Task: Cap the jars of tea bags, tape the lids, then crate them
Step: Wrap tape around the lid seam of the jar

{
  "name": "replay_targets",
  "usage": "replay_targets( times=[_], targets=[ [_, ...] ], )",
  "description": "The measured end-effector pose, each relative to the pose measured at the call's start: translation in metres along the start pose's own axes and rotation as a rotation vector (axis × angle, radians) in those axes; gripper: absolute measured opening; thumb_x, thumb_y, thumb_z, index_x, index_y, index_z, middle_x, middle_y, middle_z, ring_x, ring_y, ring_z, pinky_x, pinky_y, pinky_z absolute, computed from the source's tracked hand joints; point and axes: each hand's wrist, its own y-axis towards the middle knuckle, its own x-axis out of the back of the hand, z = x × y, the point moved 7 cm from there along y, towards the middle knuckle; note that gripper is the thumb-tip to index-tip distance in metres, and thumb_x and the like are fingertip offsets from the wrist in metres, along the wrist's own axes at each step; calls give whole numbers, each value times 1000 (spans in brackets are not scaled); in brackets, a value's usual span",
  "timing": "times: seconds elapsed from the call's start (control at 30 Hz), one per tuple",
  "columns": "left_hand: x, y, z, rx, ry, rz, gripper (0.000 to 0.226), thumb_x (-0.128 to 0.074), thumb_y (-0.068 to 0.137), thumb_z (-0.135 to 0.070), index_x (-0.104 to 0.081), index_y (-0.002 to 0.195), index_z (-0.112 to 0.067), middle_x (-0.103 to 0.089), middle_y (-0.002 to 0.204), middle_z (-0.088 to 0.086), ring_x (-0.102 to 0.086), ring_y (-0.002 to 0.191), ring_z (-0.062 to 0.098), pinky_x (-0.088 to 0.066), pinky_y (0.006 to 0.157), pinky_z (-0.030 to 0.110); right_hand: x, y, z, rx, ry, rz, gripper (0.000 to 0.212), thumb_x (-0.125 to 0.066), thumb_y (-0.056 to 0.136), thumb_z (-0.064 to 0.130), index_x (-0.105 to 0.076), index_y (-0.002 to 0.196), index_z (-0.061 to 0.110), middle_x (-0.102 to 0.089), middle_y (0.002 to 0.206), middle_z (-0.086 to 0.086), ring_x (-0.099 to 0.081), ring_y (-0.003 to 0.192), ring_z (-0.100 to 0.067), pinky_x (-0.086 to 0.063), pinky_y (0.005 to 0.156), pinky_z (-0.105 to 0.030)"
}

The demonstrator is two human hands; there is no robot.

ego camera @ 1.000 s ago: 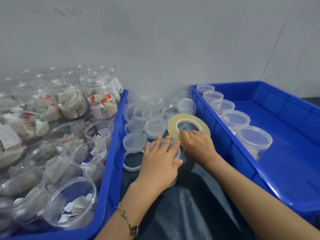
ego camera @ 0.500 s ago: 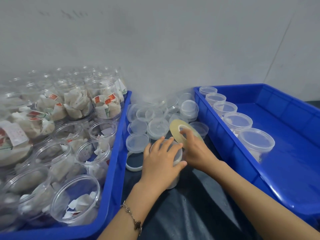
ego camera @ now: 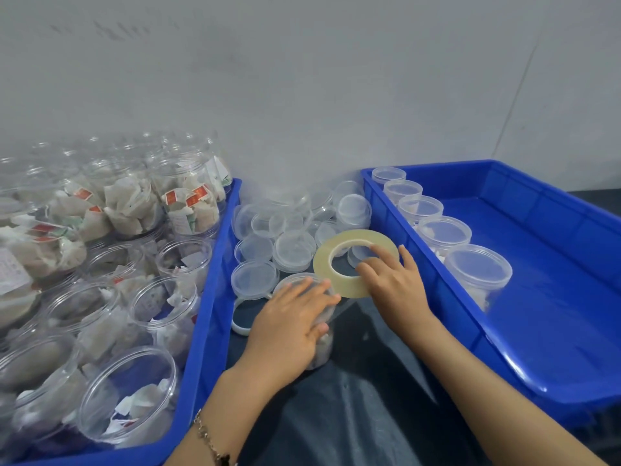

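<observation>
Our left hand (ego camera: 289, 326) presses down on a capped jar (ego camera: 317, 334) on the dark table (ego camera: 369, 415), fingers curled round its lid. Just right of them, our right hand (ego camera: 391, 285) pinches the tape roll (ego camera: 353, 262), tilted above the jar. Loose lids (ego camera: 292, 242) lie beyond the fingers; a blue crate (ego camera: 554, 331) stands to their right.

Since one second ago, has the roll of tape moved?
Yes. The tape roll swung down toward the jar and back up, ending about where it began, above the loose lids, held by the right hand.
</observation>
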Motion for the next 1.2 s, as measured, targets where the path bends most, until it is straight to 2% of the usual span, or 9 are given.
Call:
replay_targets(
  times=[0.2, 0.37, 0.47, 0.63, 0.73, 0.83, 0.9, 1.03, 1.2],
  targets=[
    [1, 1, 2, -4, -168, 1, 48, -61, 88, -9, -53, 129, -33, -25, 133, -36, -11, 131, -12, 9, 107, 7, -21, 16, 14, -114, 98, 103, 25, -76, 60, -7, -67, 81, 3, -67, 77, -10, -64, 102, -33, -51, 77, -57],
    [2, 1, 7, 54, -261, -51, 45, -64, 83, -5, -60, 122, -28, -31, 124, -40, -19, 127, -13, 3, 101, 3, -41, 24, 25, -168, 230, 171, 20, -71, 74, 3, -67, 94, 4, -69, 90, -8, -59, 112, -30, -46, 86, -50],
    [4, 1, 5, 52, -274, -104, 35, -68, 83, -14, -65, 115, -27, -37, 121, -39, -26, 124, -12, -1, 102, 5, -51, 21, 28, -224, 277, 217, 15, -61, 85, 14, -64, 99, 10, -66, 100, -4, -52, 115, -27, -37, 92, -46],
    [5, 3, 1, 101, -251, -176, 29, -72, 79, -36, -66, 107, -28, -45, 118, -35, -36, 124, -1, -7, 99, 6, -50, 21, 32, -249, 237, 231, 13, -63, 83, 18, -65, 95, 12, -68, 91, -3, -59, 101, -27, -42, 88, -45],
    [4, 10, -1, 190, -157, -217, 53, -66, 76, -56, -53, 121, -31, -44, 132, -19, -25, 132, 7, -11, 107, 21, -50, 21, 29, -259, 209, 264, 19, -61, 86, 19, -64, 103, 12, -68, 98, -3, -56, 104, -28, -38, 96, -51],
    [0, 19, 3, 343, 36, -209, 99, -48, 74, -76, -13, 150, -23, -6, 158, 3, 14, 143, 16, 12, 114, 36, -47, 19, 25, -261, 184, 268, 24, -63, 86, 21, -63, 109, 13, -68, 100, -2, -55, 104, -28, -37, 97, -51],
    [-4, 23, 7, 433, 163, -157, 111, -38, 72, -83, 2, 152, -17, 4, 159, 13, 21, 143, 25, 16, 112, 42, -45, 18, 24, -245, 153, 276, 28, -63, 85, 21, -62, 112, 14, -68, 100, -2, -56, 103, -28, -37, 96, -50],
    [-7, 24, 10, 429, 255, -122, 90, -38, 82, -74, -23, 148, -14, -36, 145, 10, -26, 132, 27, -18, 107, 42, -28, 18, 14, -165, 94, 142, 38, -76, 70, 7, -66, 106, 7, -70, 86, -7, -63, 84, -32, -48, 83, -51],
    [-10, 23, 12, 313, 231, -73, 81, -42, 83, -67, -31, 144, -15, -42, 138, 4, -33, 125, 24, -26, 105, 38, -14, 10, 5, -6, 40, 49, 40, -73, 62, -8, -69, 101, 3, -67, 72, -6, -66, 71, -29, -53, 74, -48]
  ],
)
